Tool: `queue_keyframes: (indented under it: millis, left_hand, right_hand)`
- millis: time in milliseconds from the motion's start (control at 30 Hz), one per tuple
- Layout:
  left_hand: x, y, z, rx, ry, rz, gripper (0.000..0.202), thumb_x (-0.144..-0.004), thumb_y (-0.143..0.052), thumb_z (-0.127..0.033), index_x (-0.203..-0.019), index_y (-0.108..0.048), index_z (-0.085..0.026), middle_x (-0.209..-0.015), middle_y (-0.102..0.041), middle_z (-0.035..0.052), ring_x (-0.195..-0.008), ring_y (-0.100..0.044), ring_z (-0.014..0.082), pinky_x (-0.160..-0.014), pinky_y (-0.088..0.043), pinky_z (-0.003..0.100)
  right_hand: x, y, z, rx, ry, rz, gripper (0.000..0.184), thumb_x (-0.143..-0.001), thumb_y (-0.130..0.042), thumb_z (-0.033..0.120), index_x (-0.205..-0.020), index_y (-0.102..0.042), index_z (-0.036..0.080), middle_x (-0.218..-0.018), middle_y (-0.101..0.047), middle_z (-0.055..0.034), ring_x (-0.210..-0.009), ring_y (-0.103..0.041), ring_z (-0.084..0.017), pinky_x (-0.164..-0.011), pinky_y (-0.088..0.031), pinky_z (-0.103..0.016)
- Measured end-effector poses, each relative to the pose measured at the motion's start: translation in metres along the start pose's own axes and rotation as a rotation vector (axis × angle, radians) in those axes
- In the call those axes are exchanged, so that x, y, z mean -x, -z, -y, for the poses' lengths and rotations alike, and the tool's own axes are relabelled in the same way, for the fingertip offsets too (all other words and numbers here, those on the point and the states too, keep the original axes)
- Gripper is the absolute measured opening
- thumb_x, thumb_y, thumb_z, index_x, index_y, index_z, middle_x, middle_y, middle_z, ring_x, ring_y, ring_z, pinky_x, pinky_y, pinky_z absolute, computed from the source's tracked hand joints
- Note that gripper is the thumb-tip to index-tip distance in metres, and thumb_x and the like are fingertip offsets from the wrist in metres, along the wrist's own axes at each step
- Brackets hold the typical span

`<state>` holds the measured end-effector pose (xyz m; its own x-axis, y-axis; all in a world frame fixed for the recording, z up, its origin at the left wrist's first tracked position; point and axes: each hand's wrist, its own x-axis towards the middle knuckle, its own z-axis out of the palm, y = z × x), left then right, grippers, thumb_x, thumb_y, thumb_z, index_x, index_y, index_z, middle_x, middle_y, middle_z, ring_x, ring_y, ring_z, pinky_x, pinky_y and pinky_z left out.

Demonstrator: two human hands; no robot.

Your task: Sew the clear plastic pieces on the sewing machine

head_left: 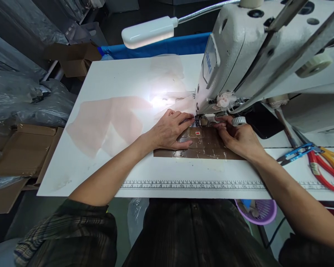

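My left hand [171, 129] lies flat with its fingers stretched out, the fingertips just left of the presser foot [197, 120]. Beneath its thumb is a brown taped plate [203, 148] on the sewing machine bed. A sheer pale pink fabric [100, 118] spreads over the white table to the left, and part of it runs up to the needle area. My right hand [233, 133] is closed in a pinch just right of the presser foot. What its fingertips hold is too small to make out. The white sewing machine [228, 59] rises above both hands.
A white lamp [149, 32] shines on the fabric. Blue-handled snips [296, 152] and red-handled scissors [323, 170] lie at the right, near a dark phone-like slab [263, 120]. A ruler strip [195, 184] runs along the front edge. Cardboard boxes [25, 148] stand left; a purple basket [268, 215] sits below.
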<state>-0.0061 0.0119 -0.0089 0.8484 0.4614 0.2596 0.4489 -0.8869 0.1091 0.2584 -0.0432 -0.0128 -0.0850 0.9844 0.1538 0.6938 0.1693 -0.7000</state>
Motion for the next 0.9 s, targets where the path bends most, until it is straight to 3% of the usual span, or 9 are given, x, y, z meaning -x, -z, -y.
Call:
queue_keyframes:
  millis: [233, 333, 467, 567, 667, 900]
  left_hand:
    - [0.0, 0.001, -0.002, 0.03, 0.057, 0.028, 0.072, -0.092, -0.049, -0.06, -0.144, -0.044, -0.01, -0.142, -0.054, 0.0215, -0.123, -0.052, 0.035, -0.102, -0.037, 0.049]
    - [-0.001, 0.002, -0.003, 0.074, 0.115, 0.069, 0.09, -0.091, -0.05, -0.061, -0.156, -0.023, -0.006, -0.142, -0.054, 0.0228, -0.125, -0.049, 0.0355, -0.107, -0.033, 0.049]
    - [-0.004, 0.002, -0.001, 0.136, 0.121, 0.124, 0.104, -0.091, -0.048, -0.062, -0.161, 0.003, -0.004, -0.151, -0.047, 0.0236, -0.133, -0.045, 0.0349, -0.116, -0.022, 0.048]
    - [-0.005, 0.001, 0.0, 0.126, 0.147, 0.158, 0.1, -0.092, -0.044, -0.065, -0.161, -0.002, -0.006, -0.158, -0.038, 0.0229, -0.143, -0.037, 0.0344, -0.119, -0.019, 0.047]
    - [-0.003, 0.0, -0.002, 0.09, 0.186, 0.151, 0.096, -0.093, -0.041, -0.066, -0.161, -0.009, -0.007, -0.157, -0.041, 0.0215, -0.148, -0.029, 0.0344, -0.118, -0.02, 0.047]
    - [0.004, 0.0, -0.011, 0.071, 0.31, 0.056, 0.088, -0.097, -0.041, -0.062, -0.161, -0.012, -0.01, -0.147, -0.053, 0.0184, -0.128, -0.047, 0.0323, -0.109, -0.028, 0.047]
  right_hand:
    - [-0.001, -0.002, -0.003, -0.024, 0.006, -0.006, 0.019, -0.087, -0.055, 0.026, -0.1, -0.068, 0.02, -0.1, -0.071, -0.0067, -0.088, -0.066, -0.022, -0.08, -0.051, -0.035]
    - [-0.001, -0.001, -0.001, -0.021, 0.013, -0.004, 0.017, -0.087, -0.055, 0.026, -0.096, -0.067, 0.02, -0.106, -0.071, -0.0074, -0.091, -0.066, -0.021, -0.082, -0.051, -0.034]
    - [-0.001, -0.001, 0.0, 0.011, -0.033, -0.001, 0.017, -0.086, -0.055, 0.026, -0.094, -0.067, 0.02, -0.095, -0.071, -0.0067, -0.081, -0.065, -0.02, -0.077, -0.05, -0.033]
    - [-0.002, -0.002, -0.001, 0.006, -0.054, 0.001, 0.021, -0.085, -0.055, 0.027, -0.101, -0.067, 0.02, -0.095, -0.071, -0.0066, -0.083, -0.065, -0.021, -0.078, -0.05, -0.034]
    - [-0.002, -0.004, -0.003, -0.01, -0.059, 0.013, 0.023, -0.086, -0.054, 0.027, -0.105, -0.066, 0.02, -0.098, -0.07, -0.0067, -0.087, -0.065, -0.022, -0.083, -0.05, -0.035]
    - [0.0, -0.004, -0.004, 0.014, -0.047, 0.012, 0.023, -0.087, -0.055, 0.031, -0.103, -0.067, 0.019, -0.099, -0.071, -0.0085, -0.088, -0.066, -0.022, -0.081, -0.05, -0.035]
